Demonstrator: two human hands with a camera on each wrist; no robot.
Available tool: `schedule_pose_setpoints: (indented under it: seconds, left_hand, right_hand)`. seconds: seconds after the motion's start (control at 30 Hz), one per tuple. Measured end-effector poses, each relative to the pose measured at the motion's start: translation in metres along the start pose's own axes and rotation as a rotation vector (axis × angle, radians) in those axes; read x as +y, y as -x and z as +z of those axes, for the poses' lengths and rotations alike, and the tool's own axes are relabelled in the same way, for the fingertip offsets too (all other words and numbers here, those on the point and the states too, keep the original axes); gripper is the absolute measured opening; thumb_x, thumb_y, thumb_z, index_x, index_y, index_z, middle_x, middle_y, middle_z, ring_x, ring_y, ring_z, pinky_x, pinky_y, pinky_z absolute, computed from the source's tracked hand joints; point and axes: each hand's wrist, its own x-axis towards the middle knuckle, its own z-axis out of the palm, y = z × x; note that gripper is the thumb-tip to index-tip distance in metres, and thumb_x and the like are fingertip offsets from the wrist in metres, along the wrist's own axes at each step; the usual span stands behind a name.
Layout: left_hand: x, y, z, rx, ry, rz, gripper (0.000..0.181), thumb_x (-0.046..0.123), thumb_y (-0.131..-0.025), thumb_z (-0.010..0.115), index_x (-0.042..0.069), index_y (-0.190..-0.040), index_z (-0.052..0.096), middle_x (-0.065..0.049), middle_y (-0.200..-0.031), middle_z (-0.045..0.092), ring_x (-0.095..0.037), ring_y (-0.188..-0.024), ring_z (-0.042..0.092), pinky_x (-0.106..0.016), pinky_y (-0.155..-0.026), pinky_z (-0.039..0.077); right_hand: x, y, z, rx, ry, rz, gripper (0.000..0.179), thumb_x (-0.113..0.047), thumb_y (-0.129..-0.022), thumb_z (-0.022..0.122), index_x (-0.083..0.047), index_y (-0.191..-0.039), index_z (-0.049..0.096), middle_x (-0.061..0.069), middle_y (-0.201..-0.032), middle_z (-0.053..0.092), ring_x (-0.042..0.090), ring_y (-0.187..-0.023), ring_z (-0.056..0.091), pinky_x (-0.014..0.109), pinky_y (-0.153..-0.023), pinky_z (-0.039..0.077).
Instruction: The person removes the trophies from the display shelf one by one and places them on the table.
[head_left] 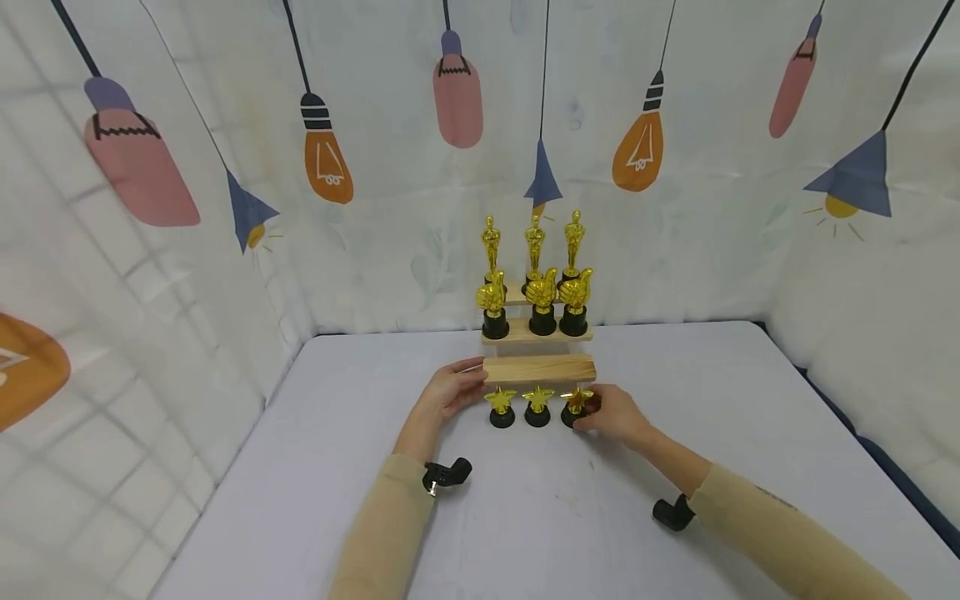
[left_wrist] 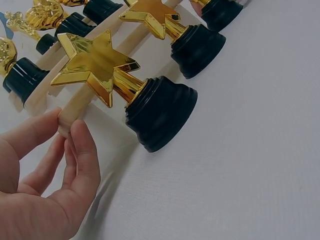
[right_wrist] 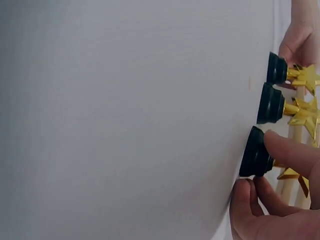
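Observation:
Three gold star trophies with black bases stand in a row on the white table, in front of a tiered wooden rack (head_left: 540, 368). My left hand (head_left: 450, 390) pinches the left end of the rack's lowest board (left_wrist: 75, 111) between thumb and fingers, beside the left star trophy (left_wrist: 160, 112). At the row's other end, my right hand (head_left: 618, 415) holds the right star trophy (right_wrist: 256, 155) by its base, thumb on one side and fingertips on the other. Between them stands the middle star trophy (head_left: 537, 408), with neither hand on it.
Three thumbs-up trophies (head_left: 542, 302) stand on the rack's middle board, and three gold figure trophies (head_left: 534, 248) on the top one behind. A lamp-patterned cloth (head_left: 390, 250) hangs behind and beside the white table (head_left: 360, 400).

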Motion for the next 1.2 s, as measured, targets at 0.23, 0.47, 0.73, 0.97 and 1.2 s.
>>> schedule_pose_setpoints:
  seconds: [0.23, 0.47, 0.73, 0.97, 1.2]
  left_hand:
    - [-0.002, 0.0, 0.002, -0.006, 0.013, 0.009, 0.048, -0.004, -0.096, 0.068, -0.003, -0.143, 0.056, -0.023, -0.137, 0.058, -0.023, -0.103, 0.067, -0.031, -0.082, 0.06]
    - [-0.001, 0.001, 0.003, -0.009, 0.016, 0.006, 0.049, -0.005, -0.096, 0.067, -0.002, -0.144, 0.055, -0.021, -0.138, 0.057, -0.022, -0.103, 0.066, -0.029, -0.082, 0.059]
    - [-0.001, 0.0, 0.001, -0.007, 0.033, 0.009, 0.048, -0.006, -0.097, 0.067, -0.003, -0.143, 0.056, -0.023, -0.138, 0.057, -0.022, -0.101, 0.067, -0.03, -0.081, 0.06]
    - [0.001, 0.0, 0.001, -0.003, 0.016, 0.004, 0.048, -0.005, -0.096, 0.067, -0.003, -0.143, 0.056, -0.023, -0.138, 0.057, -0.024, -0.104, 0.067, -0.031, -0.082, 0.06]
    - [0.0, 0.0, 0.002, 0.002, 0.019, -0.007, 0.049, -0.006, -0.095, 0.068, -0.002, -0.142, 0.057, -0.022, -0.137, 0.058, -0.024, -0.103, 0.068, -0.03, -0.08, 0.06]
  right_hand:
    - [0.009, 0.003, -0.015, -0.039, -0.054, 0.003, 0.045, -0.002, -0.08, 0.084, 0.011, -0.119, 0.065, 0.011, -0.103, 0.069, 0.025, -0.096, 0.063, 0.038, -0.083, 0.055]
    - [0.012, 0.003, -0.036, -0.051, -0.077, 0.01, 0.03, -0.003, -0.091, 0.072, 0.008, -0.119, 0.068, 0.013, -0.107, 0.07, 0.026, -0.1, 0.064, 0.041, -0.087, 0.055]
    - [-0.01, -0.006, -0.063, 0.022, -0.215, 0.054, 0.037, -0.015, -0.104, 0.061, 0.01, -0.132, 0.059, 0.023, -0.127, 0.063, 0.039, -0.115, 0.06, 0.051, -0.1, 0.051]
    - [-0.023, -0.021, -0.076, 0.076, -0.418, 0.016, 0.046, -0.018, -0.105, 0.06, 0.008, -0.141, 0.049, 0.025, -0.135, 0.054, 0.038, -0.125, 0.053, 0.048, -0.107, 0.047]
    - [-0.027, -0.035, -0.081, 0.041, -0.511, 0.011, 0.055, -0.015, -0.103, 0.062, 0.008, -0.148, 0.04, 0.026, -0.141, 0.049, 0.041, -0.13, 0.05, 0.047, -0.111, 0.044]
